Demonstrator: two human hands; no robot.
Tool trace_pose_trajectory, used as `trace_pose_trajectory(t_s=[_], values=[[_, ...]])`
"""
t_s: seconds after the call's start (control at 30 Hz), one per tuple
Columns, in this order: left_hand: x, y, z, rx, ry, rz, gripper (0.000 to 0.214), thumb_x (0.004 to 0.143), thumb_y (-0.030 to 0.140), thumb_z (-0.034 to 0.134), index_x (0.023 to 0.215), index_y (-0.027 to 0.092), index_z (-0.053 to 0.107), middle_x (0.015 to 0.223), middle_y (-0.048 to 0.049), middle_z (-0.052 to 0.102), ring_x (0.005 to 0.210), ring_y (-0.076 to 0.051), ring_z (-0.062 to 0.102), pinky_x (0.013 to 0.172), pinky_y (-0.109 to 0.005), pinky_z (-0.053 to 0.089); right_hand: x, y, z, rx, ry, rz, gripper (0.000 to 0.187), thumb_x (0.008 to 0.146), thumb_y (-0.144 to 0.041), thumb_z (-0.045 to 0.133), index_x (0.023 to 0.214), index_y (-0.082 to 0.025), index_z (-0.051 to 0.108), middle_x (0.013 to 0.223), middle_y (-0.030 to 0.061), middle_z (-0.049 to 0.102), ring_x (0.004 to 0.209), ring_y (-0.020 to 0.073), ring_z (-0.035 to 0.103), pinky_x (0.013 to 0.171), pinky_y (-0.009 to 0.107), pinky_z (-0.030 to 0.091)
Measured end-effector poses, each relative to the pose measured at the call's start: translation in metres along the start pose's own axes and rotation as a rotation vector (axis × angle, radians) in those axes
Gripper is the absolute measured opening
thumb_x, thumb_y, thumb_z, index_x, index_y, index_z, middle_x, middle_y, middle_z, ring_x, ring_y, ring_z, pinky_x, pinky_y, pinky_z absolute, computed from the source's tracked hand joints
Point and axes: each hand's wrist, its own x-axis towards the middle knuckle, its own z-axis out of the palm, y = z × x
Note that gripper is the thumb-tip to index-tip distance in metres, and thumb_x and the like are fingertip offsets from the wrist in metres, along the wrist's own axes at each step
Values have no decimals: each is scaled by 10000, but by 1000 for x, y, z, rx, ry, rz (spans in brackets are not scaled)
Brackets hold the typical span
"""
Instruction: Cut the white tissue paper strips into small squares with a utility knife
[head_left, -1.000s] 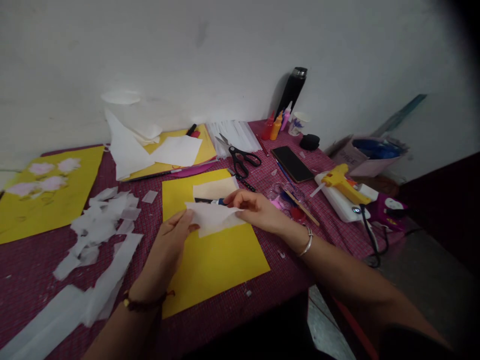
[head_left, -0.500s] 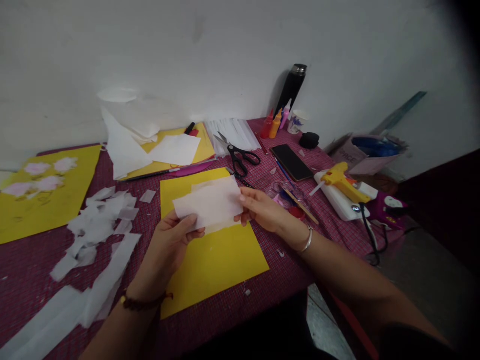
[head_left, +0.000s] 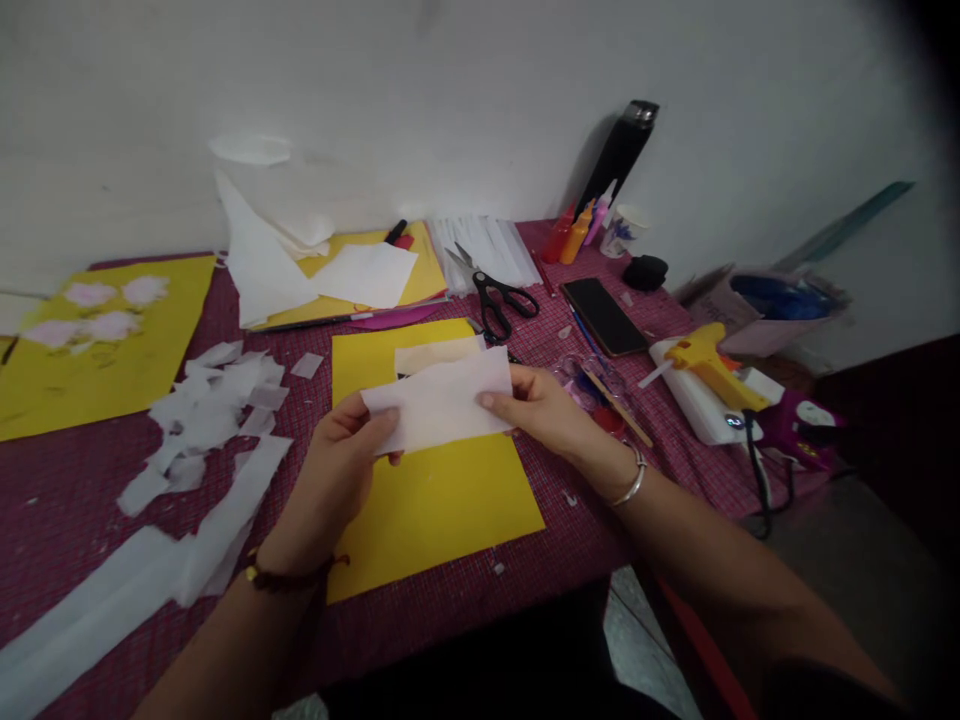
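Note:
Both hands hold up one thin white paper piece [head_left: 442, 403] above a yellow sheet [head_left: 427, 490] lying on the table. My left hand [head_left: 341, 470] pinches the paper's left end between thumb and fingers. My right hand [head_left: 544, 405] pinches its right end. A second pale paper strip [head_left: 435, 355] lies on the yellow sheet just behind. Black scissors [head_left: 499, 300] lie beyond it.
White paper scraps [head_left: 210, 410] and long strips [head_left: 112, 610] cover the left of the maroon tablecloth [head_left: 60, 500]. Another yellow sheet with pink shapes [head_left: 90, 340] lies far left. A phone [head_left: 604, 315], a yellow glue gun [head_left: 709, 365], paint bottles [head_left: 574, 235] and a black flask [head_left: 619, 155] stand right.
The paper was lifted and turned flat toward me, then held steady in both hands. The camera shifted, so the table sits slightly lower and rightward in view.

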Motion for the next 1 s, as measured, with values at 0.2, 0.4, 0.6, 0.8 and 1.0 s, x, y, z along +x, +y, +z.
trace_pose_trajectory(t_s=[0.2, 0.4, 0.6, 0.8, 1.0], values=[[-1, 2, 0, -50, 18, -20, 98, 670, 175, 729, 766, 179, 714, 716, 10, 638, 526, -79, 507, 420, -177, 413, -1, 1, 2, 30, 21, -2, 251, 762, -396, 701, 893, -183, 686, 682, -19, 645, 498, 74, 520, 414, 175, 412], [-5, 9, -4, -162, -57, 8, 53, 682, 170, 717, 722, 205, 722, 625, 18, 587, 480, -71, 505, 452, -184, 405, -2, -1, 1, 163, -18, -25, 170, 753, -326, 695, 861, -194, 699, 640, -38, 618, 444, 53, 473, 376, 156, 385], [-10, 16, -6, -190, -188, 25, 53, 692, 203, 722, 650, 216, 692, 585, 18, 510, 490, -79, 490, 471, -196, 386, -6, -8, 1, 270, -114, -42, 79, 791, -237, 620, 765, -199, 685, 542, -50, 590, 396, 50, 463, 374, 158, 358], [-10, 19, -10, -191, -263, 60, 187, 697, 363, 739, 650, 192, 679, 616, -3, 522, 494, -103, 516, 459, -221, 408, -8, -6, -1, 298, -200, -54, 101, 779, -152, 567, 747, -184, 657, 575, -41, 644, 419, 56, 527, 398, 147, 393], [-7, 13, -5, -197, -205, 119, 188, 701, 219, 765, 627, 187, 595, 595, 32, 545, 492, -76, 507, 485, -179, 433, -7, -2, -3, 265, -239, -77, 166, 770, -89, 504, 778, -174, 647, 589, -41, 637, 448, 56, 547, 419, 143, 400]])
